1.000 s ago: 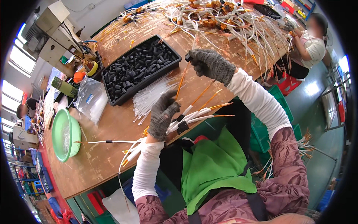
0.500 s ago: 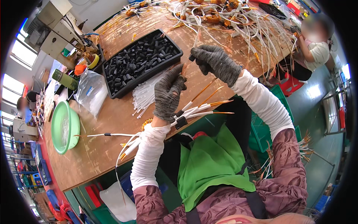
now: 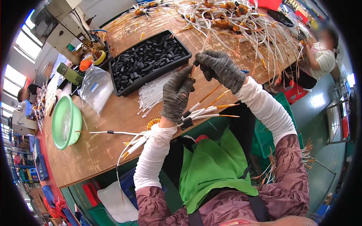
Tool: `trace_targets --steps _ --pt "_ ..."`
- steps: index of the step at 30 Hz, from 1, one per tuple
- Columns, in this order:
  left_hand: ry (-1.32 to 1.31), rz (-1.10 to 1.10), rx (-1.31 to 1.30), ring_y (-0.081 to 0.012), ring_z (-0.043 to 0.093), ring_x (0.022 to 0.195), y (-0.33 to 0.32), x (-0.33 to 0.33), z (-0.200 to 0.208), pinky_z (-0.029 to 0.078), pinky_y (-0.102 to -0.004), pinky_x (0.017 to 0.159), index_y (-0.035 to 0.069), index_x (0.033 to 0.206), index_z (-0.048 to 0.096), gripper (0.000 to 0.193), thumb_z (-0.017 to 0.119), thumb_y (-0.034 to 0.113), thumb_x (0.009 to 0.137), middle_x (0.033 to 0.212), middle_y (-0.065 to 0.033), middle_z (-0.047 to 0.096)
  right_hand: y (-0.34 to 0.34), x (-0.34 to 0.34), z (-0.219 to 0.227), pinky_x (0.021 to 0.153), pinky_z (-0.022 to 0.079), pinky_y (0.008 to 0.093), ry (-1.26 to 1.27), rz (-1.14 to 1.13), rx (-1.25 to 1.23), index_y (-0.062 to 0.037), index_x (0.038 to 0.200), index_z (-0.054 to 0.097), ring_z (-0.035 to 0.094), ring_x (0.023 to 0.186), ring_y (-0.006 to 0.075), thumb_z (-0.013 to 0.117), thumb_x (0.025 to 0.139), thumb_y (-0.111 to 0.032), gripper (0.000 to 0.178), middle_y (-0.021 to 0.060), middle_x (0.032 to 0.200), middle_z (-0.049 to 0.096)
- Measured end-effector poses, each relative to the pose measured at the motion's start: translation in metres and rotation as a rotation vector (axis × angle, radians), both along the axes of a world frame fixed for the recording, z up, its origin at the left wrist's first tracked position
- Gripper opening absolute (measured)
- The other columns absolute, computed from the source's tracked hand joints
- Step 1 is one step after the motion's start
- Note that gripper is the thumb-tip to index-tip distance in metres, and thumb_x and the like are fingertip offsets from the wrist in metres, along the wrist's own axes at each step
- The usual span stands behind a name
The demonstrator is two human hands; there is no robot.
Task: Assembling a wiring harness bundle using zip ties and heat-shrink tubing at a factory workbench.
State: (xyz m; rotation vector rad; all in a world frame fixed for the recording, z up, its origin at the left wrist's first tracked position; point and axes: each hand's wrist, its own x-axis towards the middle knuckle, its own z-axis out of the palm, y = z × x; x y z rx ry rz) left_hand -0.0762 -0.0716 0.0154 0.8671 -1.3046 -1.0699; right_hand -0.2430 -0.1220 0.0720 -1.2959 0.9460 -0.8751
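Observation:
My left hand (image 3: 176, 94), in a grey knit glove, is closed round a wire whose bare copper strands (image 3: 193, 71) stick up past the fingertips. Just right of it, my gloved right hand (image 3: 218, 67) is pinched at those strands; the small black sleeve it grips is mostly hidden by the fingers. Below my left wrist lies a copper-wound ring coil (image 3: 152, 122), partly covered by my forearm. White-sleeved leads (image 3: 205, 110) with copper ends fan out to its right, some wrapped in black. Another white lead (image 3: 124, 133) with a black sleeve reaches left.
A black tray (image 3: 151, 77) of black sleeves stands ahead, with white cable ties (image 3: 152, 92) beside it. Left are a clear bag (image 3: 96, 88) and a green basin (image 3: 56, 124). Wired coils (image 3: 222, 23) are piled at the far side. Another person (image 3: 322, 56) sits at the right.
My right hand has brought the black sleeve, which showed at its fingertips, to the copper strands above my left hand. The hands are now closer together, and the view has shifted slightly.

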Motion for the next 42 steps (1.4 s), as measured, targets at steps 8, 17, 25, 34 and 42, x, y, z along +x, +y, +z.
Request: trace_targets --steps 8,17,25,34,42 --pt "0.023 0.029 -0.148 -0.007 0.049 0.064 -0.003 -0.001 -0.012 0.044 -0.0228 0.057 0.001 0.113 0.059 0.036 0.047 -0.004 0.08 0.073 -0.0007 0.054 0.01 0.008 0.002 0.046 0.039 0.0208 0.223 -0.034 -0.282 -0.0026 0.09 0.06 0.048 0.054 0.0069 0.057 0.086 -0.027 0.024 0.0004 0.066 0.052" --pt "-0.037 0.136 -0.139 -0.0102 0.054 0.069 0.006 0.012 -0.034 0.046 -0.0265 0.062 -0.001 0.101 0.059 0.023 0.059 0.002 0.078 0.078 -0.006 0.061 0.017 0.023 -0.023 0.048 0.035 0.0194 0.123 0.134 -0.149 0.0001 0.099 0.059 0.046 0.054 0.0051 0.06 0.086 -0.022 0.026 0.0001 0.072 0.054" --pt "-0.291 0.15 -0.108 -0.0142 0.055 0.066 0.042 0.041 -0.037 0.047 -0.0296 0.061 0.0 0.11 0.054 0.036 0.06 0.004 0.075 0.075 -0.0079 0.058 0.03 0.027 -0.029 0.05 0.04 0.0206 0.203 0.097 -0.135 -0.0011 0.105 0.059 0.049 0.057 0.0054 0.063 0.084 -0.02 0.029 -0.001 0.07 0.052" --pt "-0.242 0.016 0.028 -0.0131 0.056 0.063 0.054 0.045 -0.058 0.047 -0.03 0.059 -0.002 0.1 0.058 0.022 0.056 0.015 0.086 0.074 -0.0115 0.06 0.041 0.035 -0.033 0.052 0.043 0.0212 0.211 0.041 -0.026 -0.0004 0.103 0.059 0.05 0.058 0.0069 0.063 0.084 -0.02 0.027 0.0011 0.07 0.055" --pt "-0.361 0.106 0.036 -0.0137 0.056 0.07 0.057 0.054 -0.065 0.046 -0.0289 0.063 0.0 0.099 0.062 0.02 0.058 0.014 0.086 0.078 -0.0093 0.063 0.033 0.049 -0.058 0.048 0.043 0.0225 0.255 0.147 -0.082 -0.0007 0.086 0.063 0.053 0.054 0.0078 0.064 0.081 -0.026 0.026 0.0025 0.067 0.059"
